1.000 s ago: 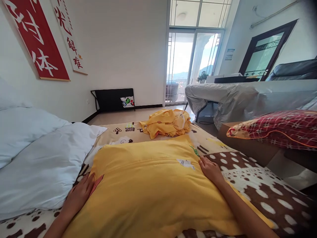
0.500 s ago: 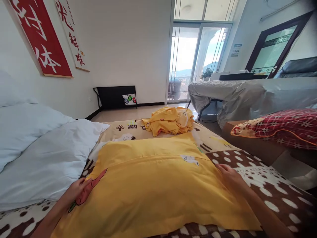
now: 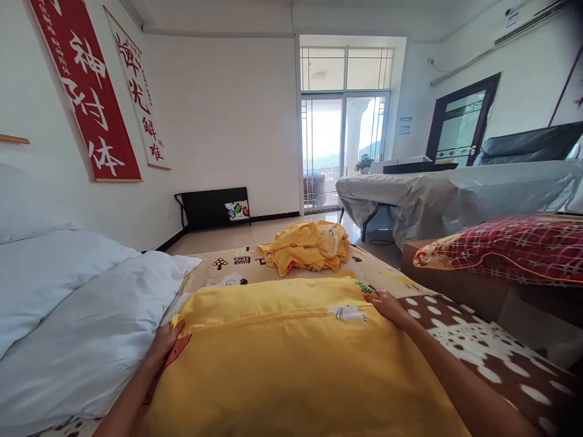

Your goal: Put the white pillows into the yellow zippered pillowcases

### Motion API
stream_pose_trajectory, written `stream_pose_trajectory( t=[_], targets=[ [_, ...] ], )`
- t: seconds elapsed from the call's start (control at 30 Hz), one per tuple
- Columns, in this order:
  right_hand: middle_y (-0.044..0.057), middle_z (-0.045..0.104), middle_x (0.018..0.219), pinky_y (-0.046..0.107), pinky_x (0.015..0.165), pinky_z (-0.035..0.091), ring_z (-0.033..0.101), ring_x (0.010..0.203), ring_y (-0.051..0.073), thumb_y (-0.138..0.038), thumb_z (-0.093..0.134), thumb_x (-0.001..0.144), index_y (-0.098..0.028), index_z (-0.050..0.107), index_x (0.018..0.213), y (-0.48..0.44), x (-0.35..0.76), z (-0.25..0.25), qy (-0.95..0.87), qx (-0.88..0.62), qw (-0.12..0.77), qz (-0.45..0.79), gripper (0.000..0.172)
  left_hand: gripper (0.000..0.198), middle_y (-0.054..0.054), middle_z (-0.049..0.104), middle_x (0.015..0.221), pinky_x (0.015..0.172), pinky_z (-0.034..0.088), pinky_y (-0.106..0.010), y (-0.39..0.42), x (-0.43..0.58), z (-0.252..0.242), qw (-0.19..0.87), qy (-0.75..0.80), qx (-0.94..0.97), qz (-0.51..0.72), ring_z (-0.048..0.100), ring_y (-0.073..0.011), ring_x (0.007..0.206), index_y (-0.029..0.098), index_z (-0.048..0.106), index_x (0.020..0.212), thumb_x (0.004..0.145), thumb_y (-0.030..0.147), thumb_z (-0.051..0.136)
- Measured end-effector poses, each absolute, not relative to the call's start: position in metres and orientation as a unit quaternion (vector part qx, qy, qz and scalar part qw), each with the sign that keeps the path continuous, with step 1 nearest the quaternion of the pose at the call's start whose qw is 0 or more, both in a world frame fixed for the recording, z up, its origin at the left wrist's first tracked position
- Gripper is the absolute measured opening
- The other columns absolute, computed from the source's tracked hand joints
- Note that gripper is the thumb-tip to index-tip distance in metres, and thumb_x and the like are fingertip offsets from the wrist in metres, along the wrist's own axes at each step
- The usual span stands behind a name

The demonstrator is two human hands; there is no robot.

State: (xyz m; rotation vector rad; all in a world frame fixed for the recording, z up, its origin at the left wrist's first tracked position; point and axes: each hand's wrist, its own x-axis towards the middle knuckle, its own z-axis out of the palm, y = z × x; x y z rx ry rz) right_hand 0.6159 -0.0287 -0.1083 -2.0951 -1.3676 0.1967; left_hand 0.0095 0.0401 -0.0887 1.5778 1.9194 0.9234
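A yellow pillow [image 3: 277,358] with a carrot and a cat print fills the middle foreground, on a patterned bed. At its far left corner, my left hand [image 3: 164,341] is closed on the fabric edge, thumb on top. My right hand [image 3: 387,306] grips the far right edge beside a green leaf print, its fingers partly hidden under the cloth. Beyond the pillow lies a crumpled heap of yellow cloth [image 3: 310,246]. White pillows [image 3: 91,303] are stacked to the left of my left hand.
The bed carries a brown and cream spotted blanket [image 3: 483,340]. At the right, a red plaid cushion [image 3: 505,249] rests on a brown box [image 3: 423,267]. A plastic-covered table [image 3: 401,188] stands behind it. A black folded frame [image 3: 214,206] leans against the far wall.
Both hands have moved forward along the pillow's sides to its far corners and now grip there. The pillow's far edge has bunched slightly. The camera view has tilted up.
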Motion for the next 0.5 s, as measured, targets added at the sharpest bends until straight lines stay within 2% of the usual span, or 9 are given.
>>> stream_pose_trajectory(
  t=[0.13,0.23,0.33,0.4,0.5],
  targets=[
    [0.013,0.071,0.099,0.030,0.078,0.047,0.065,0.095,0.026,-0.037,0.046,0.085,-0.017,0.070,0.091,-0.010,0.619,-0.094,-0.514,-0.808,0.282,0.049,0.033,0.032,-0.016,0.068,0.102,0.082,0.049,-0.037,0.059,0.009,-0.072,0.150,0.725,0.581,0.338,0.061,-0.0325,0.106,0.016,0.058,0.090,0.087,0.039,0.036],
    [0.018,0.068,0.106,0.035,0.079,0.046,0.063,0.100,0.030,-0.040,0.037,0.089,-0.015,0.067,0.103,0.000,0.616,-0.090,-0.495,-0.825,0.270,0.043,0.042,0.041,-0.016,0.068,0.101,0.078,0.048,-0.039,0.066,0.010,-0.066,0.118,0.737,0.582,0.322,0.062,-0.0337,0.100,0.018,0.056,0.101,0.089,0.043,0.026],
    [0.018,0.069,0.103,0.035,0.077,0.046,0.065,0.096,0.030,-0.039,0.038,0.088,-0.014,0.066,0.101,-0.004,0.614,-0.098,-0.487,-0.833,0.256,0.063,0.040,0.040,-0.016,0.068,0.100,0.076,0.048,-0.038,0.060,0.005,-0.076,0.111,0.750,0.585,0.289,0.064,-0.0326,0.096,0.016,0.051,0.111,0.087,0.039,0.030],
    [0.015,0.071,0.093,0.033,0.074,0.048,0.066,0.088,0.027,-0.041,0.042,0.087,-0.016,0.069,0.088,-0.020,0.616,-0.110,-0.487,-0.834,0.241,0.093,0.036,0.034,-0.015,0.069,0.097,0.076,0.048,-0.036,0.049,-0.004,-0.091,0.124,0.750,0.598,0.253,0.065,-0.0312,0.093,0.017,0.054,0.104,0.083,0.038,0.038],
    [0.012,0.072,0.080,0.030,0.065,0.049,0.067,0.076,0.025,-0.050,0.042,0.086,-0.018,0.068,0.069,-0.062,0.623,-0.127,-0.480,-0.839,0.226,0.121,0.045,0.035,-0.011,0.069,0.079,0.073,0.048,-0.037,0.024,-0.028,-0.113,0.156,0.754,0.614,0.174,0.066,-0.0311,0.079,0.021,0.057,0.073,0.080,0.052,0.042]
  ],
)
